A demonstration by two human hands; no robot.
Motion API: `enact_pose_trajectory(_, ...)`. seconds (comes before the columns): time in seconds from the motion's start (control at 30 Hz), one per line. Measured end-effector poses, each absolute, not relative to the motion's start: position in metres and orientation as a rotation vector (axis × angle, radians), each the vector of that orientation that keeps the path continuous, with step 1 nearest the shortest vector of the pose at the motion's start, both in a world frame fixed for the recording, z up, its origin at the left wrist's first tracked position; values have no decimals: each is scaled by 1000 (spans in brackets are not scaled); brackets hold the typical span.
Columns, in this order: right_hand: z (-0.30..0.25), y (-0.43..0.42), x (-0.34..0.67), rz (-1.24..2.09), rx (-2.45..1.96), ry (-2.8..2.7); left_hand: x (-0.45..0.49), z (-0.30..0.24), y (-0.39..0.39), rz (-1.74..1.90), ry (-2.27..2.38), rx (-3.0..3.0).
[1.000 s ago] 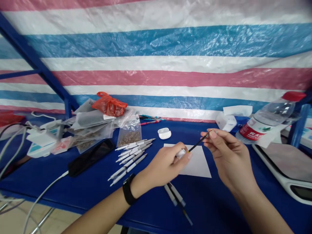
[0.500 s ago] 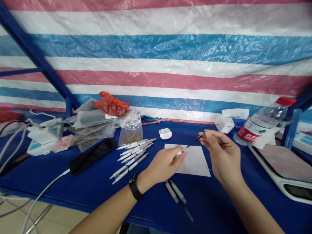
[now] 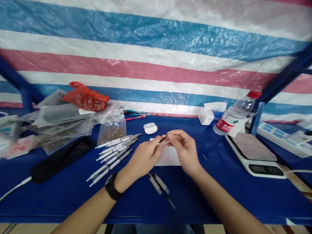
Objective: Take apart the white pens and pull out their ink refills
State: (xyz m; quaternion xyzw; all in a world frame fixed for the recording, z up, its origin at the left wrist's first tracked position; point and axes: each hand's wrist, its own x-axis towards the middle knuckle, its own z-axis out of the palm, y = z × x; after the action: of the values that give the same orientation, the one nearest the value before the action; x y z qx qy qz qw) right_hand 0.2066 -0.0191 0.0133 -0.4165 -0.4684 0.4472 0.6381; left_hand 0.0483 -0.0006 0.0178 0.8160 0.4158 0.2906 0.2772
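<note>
My left hand [image 3: 146, 154], with a black watch on its wrist, is closed around a dark pen refill [image 3: 163, 139]. The fingertips of my right hand [image 3: 186, 151] pinch the refill's far end, where a small tip shows. Both hands are close together above a white sheet of paper [image 3: 168, 157]. Nearer to me, pen barrels [image 3: 154, 183] and a loose refill [image 3: 168, 197] lie on the blue table. A tiny spring-like piece [image 3: 204, 157] rests right of the paper. My fingers hide part of what they hold.
Several white pens [image 3: 113, 154] lie left of my hands, beside a black phone [image 3: 62, 159]. Behind are bags of brown bits [image 3: 112, 133], a red plastic bag [image 3: 86, 97] and a white earbud case [image 3: 150, 128]. At right stand a water bottle [image 3: 235, 115] and a scale [image 3: 253, 148].
My hands have drawn together, so less of the refill shows between them. The camera view has turned right, shifting the table's things leftward.
</note>
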Motion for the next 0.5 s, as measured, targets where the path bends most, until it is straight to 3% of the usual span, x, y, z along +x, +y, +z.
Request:
enact_pose_trajectory(0.23, 28, -24, 224, 779, -1189, -1566, 47, 22, 6, 863, 1135, 2161)
enact_pose_trajectory(0.3, 36, -29, 256, 336, -1366, -1756, 45, 22, 7, 865, 1152, 2133)
enact_pose_trajectory(0.4, 27, -43, 313, -340, -1874, -1596, 43, 23, 8, 887, 1164, 2110)
enact_pose_trajectory(0.5, 2, -60, 350, -625, -2221, -1694, 42, 24, 9, 919, 1153, 2112)
